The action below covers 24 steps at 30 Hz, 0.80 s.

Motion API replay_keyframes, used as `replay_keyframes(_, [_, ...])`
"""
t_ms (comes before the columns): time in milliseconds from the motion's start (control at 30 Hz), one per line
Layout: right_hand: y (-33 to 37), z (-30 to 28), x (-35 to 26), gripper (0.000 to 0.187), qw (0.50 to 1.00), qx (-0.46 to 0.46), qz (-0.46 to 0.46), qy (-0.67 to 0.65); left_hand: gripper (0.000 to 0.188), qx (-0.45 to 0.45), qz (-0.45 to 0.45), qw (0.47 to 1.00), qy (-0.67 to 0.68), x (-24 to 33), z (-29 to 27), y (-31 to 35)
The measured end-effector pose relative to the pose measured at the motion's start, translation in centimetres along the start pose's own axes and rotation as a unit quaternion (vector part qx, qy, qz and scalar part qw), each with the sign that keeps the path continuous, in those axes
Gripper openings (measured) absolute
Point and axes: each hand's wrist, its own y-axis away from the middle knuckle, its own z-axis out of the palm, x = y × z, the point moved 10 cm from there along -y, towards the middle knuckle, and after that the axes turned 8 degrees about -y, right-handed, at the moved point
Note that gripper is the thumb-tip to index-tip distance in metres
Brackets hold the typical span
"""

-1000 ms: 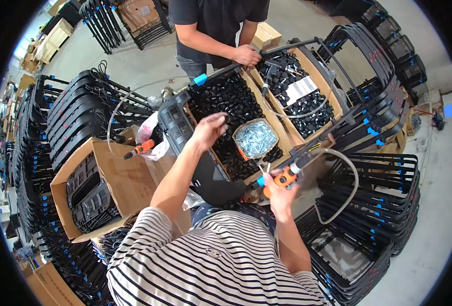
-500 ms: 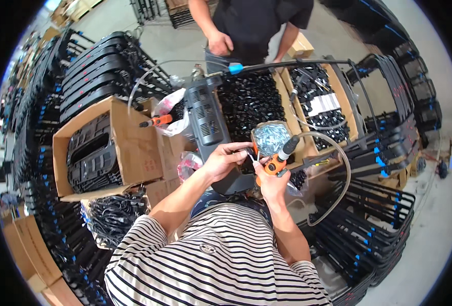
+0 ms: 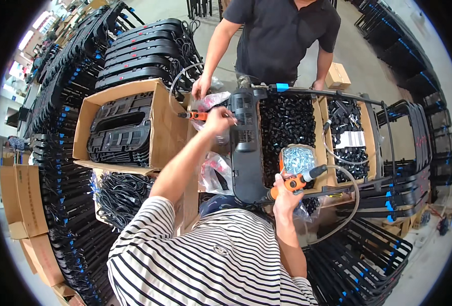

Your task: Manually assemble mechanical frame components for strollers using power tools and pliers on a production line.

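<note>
My right hand (image 3: 285,200) is wrapped round an orange and black air screwdriver (image 3: 296,182), its black end pointing right and a clear hose looping off it. My left hand (image 3: 220,121) is over the left edge of a long black plastic housing (image 3: 248,173), beside its slotted vents. Its fingers are drawn together at the tips; whatever they pinch is too small to name. A second orange screwdriver (image 3: 197,116) lies just left of that hand, near a clear plastic bag (image 3: 216,171). Close above my right hand, an open box of silvery screws (image 3: 298,159) sits on the black parts.
A co-worker in a dark shirt (image 3: 287,38) stands across, one hand (image 3: 201,87) by another plastic bag. Cartons of small black parts (image 3: 287,122) stand right of the housing. A carton of black covers (image 3: 118,130) and bundled cables (image 3: 126,196) are left. Black frames (image 3: 358,255) surround me.
My left hand has left the right hand and moved up and left to the vents. The right hand still grips the screwdriver. My view has shifted, and the co-worker has reached toward the bag.
</note>
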Motion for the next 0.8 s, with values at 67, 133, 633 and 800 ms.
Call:
replay_keyframes(67, [-0.2,-1.8,0.2,0.027,1.0,0.022,-0.002,0.002,0.026,0.043,-0.045,0.979,-0.196,0.1,-2.2,-2.8])
replay_keyframes(133, [0.1,-2.8,0.0,0.027,1.0,0.027,-0.009,0.007,0.028,0.028,-0.024,0.971,-0.236,0.2,-1.6,-4.1])
replay_keyframes(633, [0.9,-3.3,-2.3,0.017,0.998,0.019,-0.056,0.01,0.039,-0.057,0.008,0.873,-0.484,-0.2,2.3,0.7])
replay_keyframes(800, [1.3,-1.4,-1.7,0.019,0.996,-0.053,-0.011,0.073,0.034,-0.014,-0.073,0.989,-0.128,-6.9,0.7,3.3])
